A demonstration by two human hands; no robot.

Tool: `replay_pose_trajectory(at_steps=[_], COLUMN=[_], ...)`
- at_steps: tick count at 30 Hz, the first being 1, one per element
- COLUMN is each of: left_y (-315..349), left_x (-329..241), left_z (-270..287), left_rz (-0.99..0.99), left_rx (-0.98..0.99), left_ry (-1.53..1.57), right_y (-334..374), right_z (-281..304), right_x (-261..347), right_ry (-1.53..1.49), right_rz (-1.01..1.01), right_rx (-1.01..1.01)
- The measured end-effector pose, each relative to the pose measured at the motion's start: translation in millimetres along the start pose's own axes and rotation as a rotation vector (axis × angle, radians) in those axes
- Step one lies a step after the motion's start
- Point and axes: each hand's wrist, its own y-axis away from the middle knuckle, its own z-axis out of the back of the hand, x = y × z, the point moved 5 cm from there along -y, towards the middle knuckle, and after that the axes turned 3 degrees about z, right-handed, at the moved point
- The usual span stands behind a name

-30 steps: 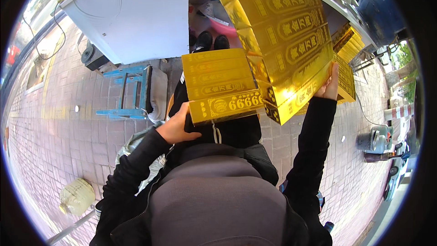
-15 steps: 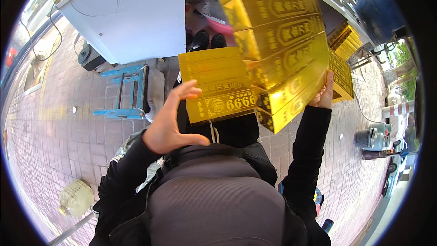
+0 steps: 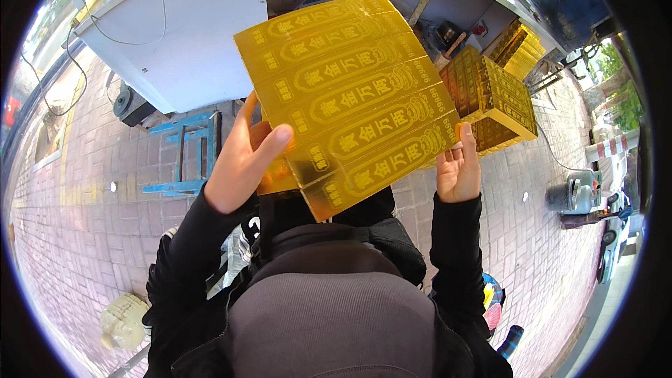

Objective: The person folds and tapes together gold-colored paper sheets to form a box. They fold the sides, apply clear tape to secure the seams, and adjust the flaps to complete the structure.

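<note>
A shiny gold cardboard block of joined bar-shaped sections, with embossed print, lies tilted between my hands above my lap. My left hand grips its left edge, thumb near the face and fingers behind. At the right corner my right hand holds the edge between thumb and bent fingers. Beneath the block, next to my left palm, a second gold piece shows in part; the rest of it is covered.
More gold blocks are stacked at the right, beside an open shelf. A blue metal stool frame stands on the brick paving at left, near a white cabinet. A pale plastic jug sits at lower left.
The gold block has swung left and down, its printed face now turned up toward me. My left hand, spread and free before, has closed on its left edge. My right hand moved slightly left.
</note>
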Motion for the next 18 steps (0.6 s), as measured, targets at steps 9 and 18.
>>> replay_pose_trajectory(at_steps=[9,18], left_y=[-39,-42], left_x=[28,65], left_z=[26,41], left_rz=[0.358,0.472], left_rx=[0.21,0.267], left_ry=[0.292,0.336], right_y=[67,55], right_z=[-25,-29], right_x=[44,39], right_ry=[0.578,0.7], right_rz=[0.235,0.352], right_rx=[0.271,0.347])
